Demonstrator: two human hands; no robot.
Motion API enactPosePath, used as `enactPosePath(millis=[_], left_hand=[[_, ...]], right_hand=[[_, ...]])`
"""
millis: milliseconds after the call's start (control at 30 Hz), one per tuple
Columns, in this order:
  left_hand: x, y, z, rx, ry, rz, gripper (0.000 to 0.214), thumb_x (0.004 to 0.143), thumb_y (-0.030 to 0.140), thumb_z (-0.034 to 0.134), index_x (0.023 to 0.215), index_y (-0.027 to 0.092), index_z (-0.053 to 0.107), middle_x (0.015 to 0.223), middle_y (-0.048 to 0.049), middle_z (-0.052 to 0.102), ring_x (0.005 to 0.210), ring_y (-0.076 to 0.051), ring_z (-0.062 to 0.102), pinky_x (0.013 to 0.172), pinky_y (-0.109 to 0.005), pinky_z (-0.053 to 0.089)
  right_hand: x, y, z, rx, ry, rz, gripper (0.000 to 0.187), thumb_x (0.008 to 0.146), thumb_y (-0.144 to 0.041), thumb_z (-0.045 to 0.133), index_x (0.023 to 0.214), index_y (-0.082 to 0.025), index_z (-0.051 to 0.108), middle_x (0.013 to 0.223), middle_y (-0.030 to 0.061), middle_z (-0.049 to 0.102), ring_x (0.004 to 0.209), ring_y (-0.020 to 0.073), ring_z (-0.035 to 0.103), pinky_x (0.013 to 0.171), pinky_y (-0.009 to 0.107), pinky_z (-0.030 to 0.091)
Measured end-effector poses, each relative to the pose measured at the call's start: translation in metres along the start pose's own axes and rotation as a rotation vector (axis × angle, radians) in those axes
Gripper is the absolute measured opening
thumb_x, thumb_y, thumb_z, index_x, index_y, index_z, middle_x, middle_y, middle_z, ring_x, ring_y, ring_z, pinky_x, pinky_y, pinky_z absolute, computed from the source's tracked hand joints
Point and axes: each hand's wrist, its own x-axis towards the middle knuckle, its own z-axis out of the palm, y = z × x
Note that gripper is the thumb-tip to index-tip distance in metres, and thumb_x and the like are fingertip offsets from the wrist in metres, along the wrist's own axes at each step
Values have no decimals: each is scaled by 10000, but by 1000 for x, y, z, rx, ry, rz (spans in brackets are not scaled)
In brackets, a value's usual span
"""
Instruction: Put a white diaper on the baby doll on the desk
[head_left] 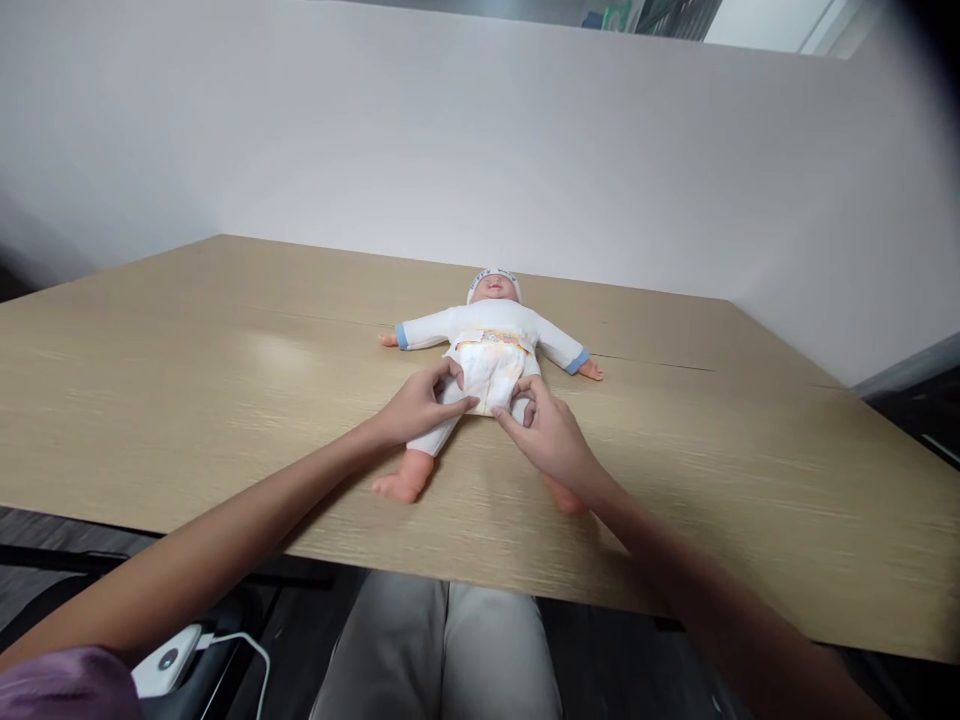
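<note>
A baby doll (499, 318) in a white outfit with blue cuffs lies on its back, arms spread and feet towards me. Around its hips, over the clothes, is a white diaper (487, 372) with an orange printed waistband. My left hand (427, 402) holds the diaper's edge by the leg on the left, its fingers curled and the thumb reaching to the crotch. On the opposite edge my right hand (551, 430) pinches the diaper with thumb and curled fingers. The doll's leg on the right is mostly hidden behind my right hand.
The doll lies on a wide wooden table (225, 400), whose front edge runs just above my lap. A pale wall (337, 130) stands behind it. Below the table on the left, a white device (169, 660) with a cable rests on a dark seat.
</note>
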Motion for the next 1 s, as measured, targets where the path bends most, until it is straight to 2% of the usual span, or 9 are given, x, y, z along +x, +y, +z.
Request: enactPosePath(millis=[133,200,300,400,533,700,767,867,1000], left_hand=[[2,-5,3,-279,34,-91,488,734,409,849,956,239,448,876,37,572,796,-152,553,742,-277,439],[2,-7,3,-321,83,-162,553,687,408,887,980,243,448,870,35,606,762,-151,571,716,-279,444],[-1,-6,2,-279,115,-217,543,684,425,900,1015,223,521,877,11,659,767,-168,604,701,-290,453],[-3,-2,-1,-163,48,-171,446,765,485,845,1023,190,632,951,-25,709,842,-196,638,739,-307,467],[-4,5,-5,1,-53,-154,447,841,595,752,979,170,719,942,-26,722,862,-218,634,757,-321,460],[-4,10,-9,-369,-147,-276,479,865,557,756,1148,173,705,1119,-83,751,1041,-271,678,875,-367,520],[-3,9,-12,-487,-163,-303,459,868,528,768,1152,174,700,1151,-106,753,1085,-288,685,929,-403,529],[-2,5,-17,-540,-184,-313,411,877,501,776,1122,179,706,1154,-104,758,1080,-281,691,960,-415,522],[-1,6,-19,-530,-180,-331,412,873,497,789,1113,171,708,1149,-98,762,1092,-275,689,956,-399,513]], right_hand=[[2,2,-8,125,65,59,348,841,-446,744,1049,-253,543,948,7,752,643,170,575,655,326,437],[3,3,-14,143,67,99,383,818,-458,783,1052,-249,563,958,15,779,669,180,600,696,341,456],[2,3,-20,125,46,119,318,823,-459,790,1011,-246,647,954,25,800,693,192,628,720,350,461],[0,0,-22,79,22,94,241,846,-456,762,968,-252,728,961,26,809,741,207,661,728,348,458],[-1,-4,-20,52,-20,61,295,858,-518,727,919,-234,783,923,34,797,762,219,652,736,343,453],[3,6,-12,241,-5,128,399,848,-571,711,1007,-209,768,952,32,751,812,209,605,750,322,448],[3,11,-9,332,-25,167,433,844,-595,706,1042,-214,754,909,20,718,789,201,572,719,312,436],[1,12,-8,387,-27,189,440,834,-601,715,1052,-220,739,804,-8,631,732,182,505,675,299,396],[-4,8,-7,328,42,191,423,836,-588,727,1041,-218,723,706,-43,478,670,158,403,638,294,344]])
